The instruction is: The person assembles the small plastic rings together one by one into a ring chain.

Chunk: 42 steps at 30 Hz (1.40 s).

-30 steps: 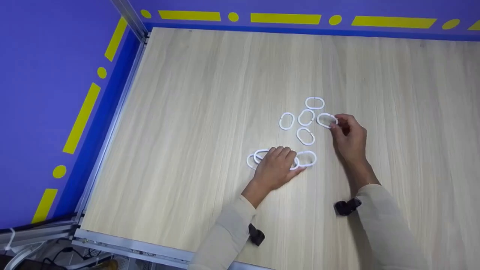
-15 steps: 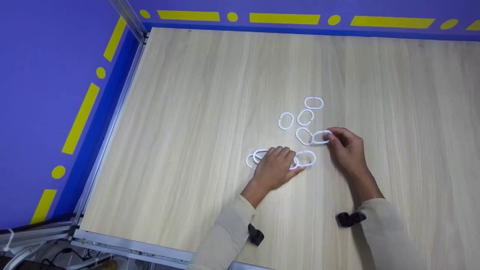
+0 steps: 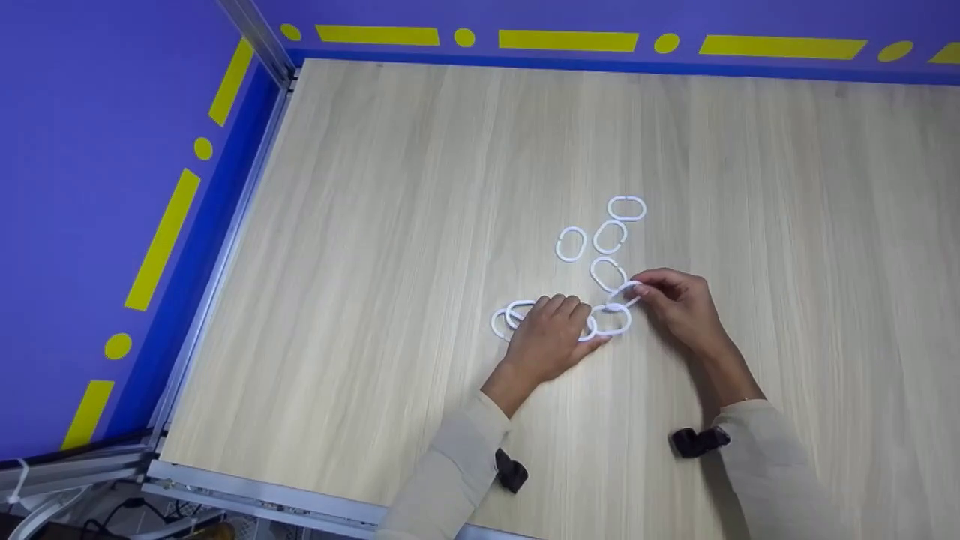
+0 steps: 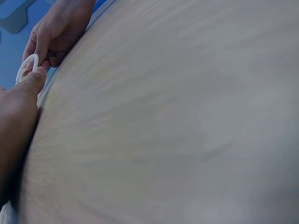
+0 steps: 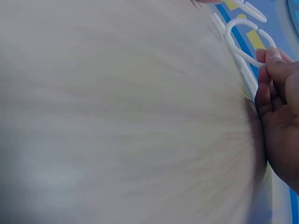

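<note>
White oval rings with a small gap lie on a wooden table. The left hand [image 3: 550,337] covers part of a row of linked rings and grips it, with the end ring [image 3: 613,331] sticking out to its right. Between its thumb and fingertips the right hand [image 3: 686,311] pinches a single ring [image 3: 634,284], tilted and crossing the top of that end ring. Whether the two are hooked together cannot be told. In the right wrist view the gap of the pinched ring [image 5: 230,35] shows above the right hand [image 5: 282,112].
Loose rings lie beyond the hands: one [image 3: 559,246] at the left, others [image 3: 598,238] [image 3: 627,219] farther back, and one [image 3: 593,271] close to the pinched ring. Blue walls with yellow marks stand behind and left of the table [image 3: 375,225].
The right hand has brought its ring toward the body and to the left, from beside the loose rings to the end ring. The left hand has stayed in place.
</note>
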Motion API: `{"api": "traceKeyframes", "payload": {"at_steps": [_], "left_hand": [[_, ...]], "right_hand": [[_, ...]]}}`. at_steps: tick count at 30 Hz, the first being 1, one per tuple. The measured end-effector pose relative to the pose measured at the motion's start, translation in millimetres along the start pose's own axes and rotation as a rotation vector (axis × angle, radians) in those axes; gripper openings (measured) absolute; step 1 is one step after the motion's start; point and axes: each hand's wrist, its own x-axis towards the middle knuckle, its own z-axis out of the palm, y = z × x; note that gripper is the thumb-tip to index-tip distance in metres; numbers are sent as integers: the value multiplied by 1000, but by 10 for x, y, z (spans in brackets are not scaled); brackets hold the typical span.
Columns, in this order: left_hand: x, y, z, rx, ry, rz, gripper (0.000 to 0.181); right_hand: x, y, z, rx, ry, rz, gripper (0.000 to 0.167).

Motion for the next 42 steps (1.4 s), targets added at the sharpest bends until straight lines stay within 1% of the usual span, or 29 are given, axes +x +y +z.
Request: {"api": "traceKeyframes", "payload": {"at_steps": [4, 8, 12, 18, 24, 28, 30, 36, 39, 42], "left_hand": [[4, 2, 14, 17, 27, 6, 49], [12, -1, 19, 26, 41, 21, 49], [17, -11, 17, 23, 38, 31, 49], [18, -24, 2, 11, 27, 41, 48], [32, -28, -16, 4, -4, 50, 49], [42, -27, -23, 0, -27, 56, 48], [43, -27, -20, 2, -30, 57, 48], [37, -27, 0, -5, -29, 50, 50], [31, -33, 1, -22, -37, 39, 50], [23, -45, -4, -30, -44, 10, 49]], "right_hand": [[15, -15, 30, 16, -58, 8, 12], [34, -21, 56, 33, -122, 3, 11], [62, -20, 63, 60, -153, -9, 10], [90, -27, 70, 57, -192, -29, 9], [92, -44, 73, 87, -197, -7, 9], [94, -49, 88, 93, -216, 0, 11], [95, -52, 90, 99, -215, 6, 12], [54, -52, 42, 139, -161, 52, 17], [4, -53, 12, 125, -143, 75, 19], [-53, -50, -11, 88, -122, 81, 18]]}}
